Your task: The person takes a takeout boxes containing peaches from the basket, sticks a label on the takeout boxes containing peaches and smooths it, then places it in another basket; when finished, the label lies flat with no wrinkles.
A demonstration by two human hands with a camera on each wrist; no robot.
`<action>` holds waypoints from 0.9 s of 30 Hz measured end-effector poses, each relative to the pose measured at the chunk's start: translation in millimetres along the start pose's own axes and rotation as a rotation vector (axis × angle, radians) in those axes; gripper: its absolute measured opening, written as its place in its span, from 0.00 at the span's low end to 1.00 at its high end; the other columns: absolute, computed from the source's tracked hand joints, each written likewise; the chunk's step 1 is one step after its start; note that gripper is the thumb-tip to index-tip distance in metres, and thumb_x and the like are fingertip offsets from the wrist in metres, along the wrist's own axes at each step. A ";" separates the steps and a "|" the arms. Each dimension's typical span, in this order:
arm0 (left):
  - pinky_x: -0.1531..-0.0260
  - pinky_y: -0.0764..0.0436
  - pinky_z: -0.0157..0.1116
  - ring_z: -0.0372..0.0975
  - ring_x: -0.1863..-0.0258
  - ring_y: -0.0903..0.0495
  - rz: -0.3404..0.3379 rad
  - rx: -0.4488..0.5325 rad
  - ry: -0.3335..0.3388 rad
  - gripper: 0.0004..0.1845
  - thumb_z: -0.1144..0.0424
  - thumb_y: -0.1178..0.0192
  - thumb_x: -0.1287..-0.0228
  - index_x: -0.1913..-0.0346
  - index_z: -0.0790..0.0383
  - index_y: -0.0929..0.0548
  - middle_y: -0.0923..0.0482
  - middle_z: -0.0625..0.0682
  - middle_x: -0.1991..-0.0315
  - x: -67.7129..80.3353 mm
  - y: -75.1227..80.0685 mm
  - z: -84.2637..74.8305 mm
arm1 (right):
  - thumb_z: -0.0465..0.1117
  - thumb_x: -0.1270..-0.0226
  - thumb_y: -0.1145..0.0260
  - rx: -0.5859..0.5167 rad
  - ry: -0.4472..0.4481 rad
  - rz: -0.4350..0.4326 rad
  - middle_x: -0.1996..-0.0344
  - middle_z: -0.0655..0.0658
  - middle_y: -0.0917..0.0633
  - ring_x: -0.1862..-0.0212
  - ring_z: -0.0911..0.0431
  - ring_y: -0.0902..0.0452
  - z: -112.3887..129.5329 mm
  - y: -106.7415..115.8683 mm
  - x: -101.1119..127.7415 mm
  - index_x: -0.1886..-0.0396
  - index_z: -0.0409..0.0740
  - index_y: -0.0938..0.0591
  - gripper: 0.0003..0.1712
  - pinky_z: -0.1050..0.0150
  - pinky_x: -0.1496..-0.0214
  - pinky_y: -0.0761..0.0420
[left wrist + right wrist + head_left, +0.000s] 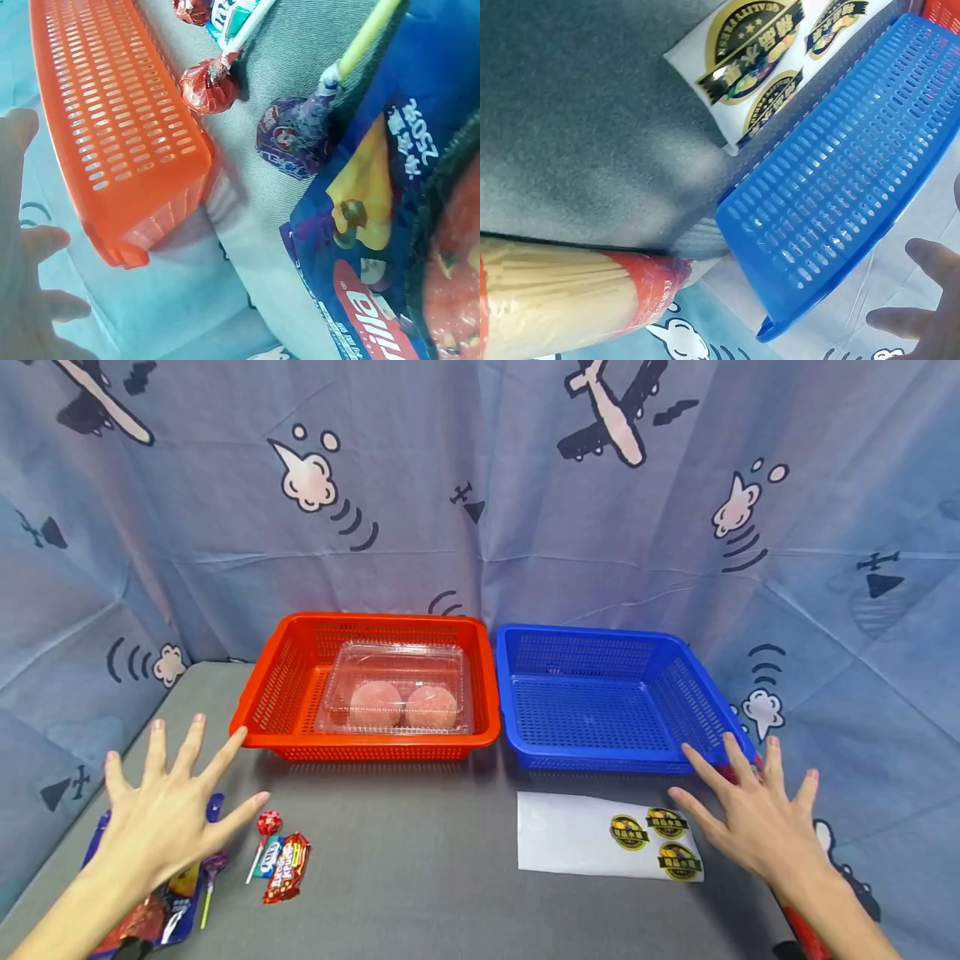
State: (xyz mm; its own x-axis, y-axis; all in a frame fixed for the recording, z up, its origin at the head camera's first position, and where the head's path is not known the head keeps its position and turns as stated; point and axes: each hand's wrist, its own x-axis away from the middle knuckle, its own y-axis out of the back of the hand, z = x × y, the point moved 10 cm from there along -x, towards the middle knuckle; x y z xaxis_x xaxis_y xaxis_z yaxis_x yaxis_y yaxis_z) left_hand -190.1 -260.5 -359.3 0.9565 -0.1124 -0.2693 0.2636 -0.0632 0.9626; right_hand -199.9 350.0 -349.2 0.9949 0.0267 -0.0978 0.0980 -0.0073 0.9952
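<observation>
- Head view: the left hand (161,810) hovered at lower left with fingers spread wide, gripping nothing, above a blue snack bag (161,902). Just right of it lay a red lollipop (267,823), a purple lollipop (213,865) and a red candy bar (288,867) on the grey table (420,877). The right hand (757,822), likewise splayed and empty, hung at lower right over the near corner of the blue basket (607,702); a white pouch (592,839) with round labels lay just beside it. The orange basket (367,689), centre frame, held a clear clamshell box (393,689) with two pink fruits.
- Left wrist view: fingertips showed at the left edge, apart from the orange basket (112,127); both lollipops and the bag filled the right, presumably laid out loose for easy reach.
- Right wrist view: straight fingers appeared at lower right, beyond the blue basket (840,202); a packet of dry noodles (570,300) lay at lower left.
</observation>
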 end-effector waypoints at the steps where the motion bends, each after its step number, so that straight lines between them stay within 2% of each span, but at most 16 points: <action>1: 0.42 0.55 0.85 0.75 0.26 0.50 0.000 0.004 0.002 0.48 0.25 0.42 0.41 0.22 0.44 0.37 0.42 0.71 0.23 -0.9 0.0 -0.2 | 0.75 0.29 0.50 -0.002 0.000 0.002 0.24 0.23 0.42 0.24 0.17 0.71 0.2 -0.3 0.0 0.22 0.55 0.34 0.45 0.10 0.38 0.67; 9: 0.41 0.56 0.84 0.75 0.25 0.52 0.018 0.040 0.012 0.49 0.26 0.43 0.39 0.20 0.44 0.40 0.44 0.71 0.22 -11.2 1.3 -4.7 | 0.76 0.29 0.50 -0.001 0.006 0.019 0.24 0.22 0.42 0.24 0.16 0.69 11.4 0.5 -3.7 0.22 0.55 0.34 0.45 0.10 0.39 0.65; 15: 0.39 0.56 0.83 0.74 0.25 0.52 0.027 0.056 0.002 0.49 0.25 0.45 0.38 0.20 0.46 0.41 0.45 0.70 0.22 -22.0 2.6 -12.1 | 0.74 0.28 0.49 -0.020 0.037 -0.012 0.23 0.24 0.41 0.24 0.17 0.65 28.7 8.2 -10.0 0.22 0.58 0.34 0.43 0.11 0.37 0.64; 21: 0.38 0.55 0.82 0.72 0.24 0.53 0.043 0.122 0.015 0.51 0.26 0.45 0.38 0.19 0.50 0.42 0.47 0.69 0.20 -40.4 -1.2 -14.5 | 0.72 0.28 0.46 -0.052 0.086 -0.021 0.22 0.26 0.41 0.22 0.19 0.66 53.2 17.9 -20.7 0.21 0.59 0.35 0.42 0.12 0.35 0.63; 27: 0.41 0.47 0.80 0.72 0.25 0.49 0.026 0.206 0.037 0.55 0.26 0.43 0.39 0.19 0.57 0.45 0.45 0.70 0.22 -63.4 -5.4 -9.2 | 0.70 0.28 0.44 -0.086 0.151 -0.007 0.22 0.27 0.42 0.22 0.20 0.63 85.7 27.1 -35.9 0.21 0.59 0.34 0.42 0.13 0.34 0.58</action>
State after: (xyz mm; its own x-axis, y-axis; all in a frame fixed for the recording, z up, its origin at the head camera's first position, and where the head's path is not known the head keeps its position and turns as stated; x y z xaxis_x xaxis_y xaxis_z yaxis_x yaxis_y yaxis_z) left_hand -251.0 -243.9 -347.1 0.9676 -0.0805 -0.2393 0.2110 -0.2625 0.9416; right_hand -230.7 263.2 -319.6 0.9782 0.1767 -0.1089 0.0962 0.0790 0.9922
